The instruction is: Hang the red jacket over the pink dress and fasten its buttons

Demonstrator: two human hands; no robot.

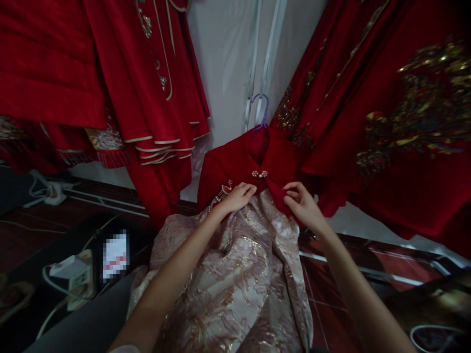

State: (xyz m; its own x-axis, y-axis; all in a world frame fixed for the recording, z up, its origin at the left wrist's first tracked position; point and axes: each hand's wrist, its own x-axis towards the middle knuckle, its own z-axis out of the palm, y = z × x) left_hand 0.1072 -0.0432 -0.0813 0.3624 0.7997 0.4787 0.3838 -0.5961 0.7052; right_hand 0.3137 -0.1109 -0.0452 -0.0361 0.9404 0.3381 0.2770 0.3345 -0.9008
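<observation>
Bare forearms (176, 269) reach over pale brocade (235, 279). Right hand (302, 203) pinches front edge of red jacket (226, 162), likely holding it aside. Left hand (240, 197) rests at brocade's top, grip I can't make out. Jacket hangs ahead on purple hanger (265, 112), presumably sparing hands its weight.

Hands (241, 197) at a red jacket (233, 164), right hand (305, 206) pinching its edge, patterned cloth (235, 279) below, garments (125, 93) alongside

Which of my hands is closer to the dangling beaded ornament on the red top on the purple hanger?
Left. Your left hand is just beside the beaded ornament; your right hand is farther off, past the clasp, pinching the red top's edge.
</observation>
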